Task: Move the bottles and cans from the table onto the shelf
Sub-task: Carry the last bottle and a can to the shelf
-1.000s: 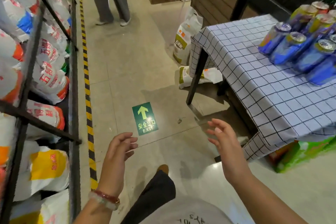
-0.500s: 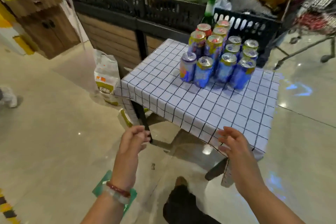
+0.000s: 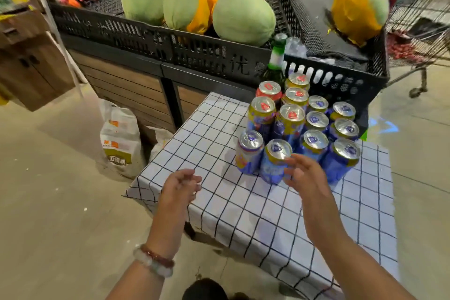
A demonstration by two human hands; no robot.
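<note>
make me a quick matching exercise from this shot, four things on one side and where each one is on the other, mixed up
Things:
1. green glass bottle
2. right hand
3. left hand
4. white printed sack

Places:
A. on the floor left of the table
B. over the bare checked cloth, holding nothing
C. behind the cluster of cans, at the table's far edge
D. reaching at the nearest blue can

Pairs: 1-C, 2-D, 3-B, 4-A
</note>
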